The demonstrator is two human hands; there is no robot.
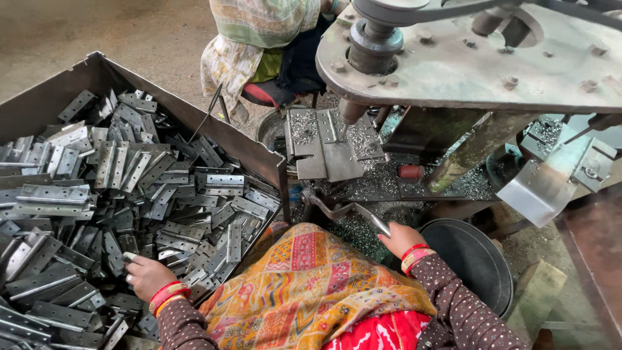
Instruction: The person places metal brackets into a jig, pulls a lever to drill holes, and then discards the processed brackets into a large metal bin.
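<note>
My left hand (148, 275) rests among the grey metal hinges (116, 194) heaped in a big metal bin (214, 133), its fingers curled onto one hinge near the bin's front. My right hand (400, 238) reaches forward at the base of a drilling machine (466, 58) and grips the end of a bent metal lever (343, 210). An opened hinge (327, 146) lies flat on the machine's work plate under the spindle, strewn with metal shavings. Both wrists wear red and gold bangles.
A patterned orange cloth (311, 285) covers my lap. A black round tub (476, 262) stands right of my right hand. Another person (259, 45) sits on a red stool beyond the bin. Shavings litter the machine base (382, 181).
</note>
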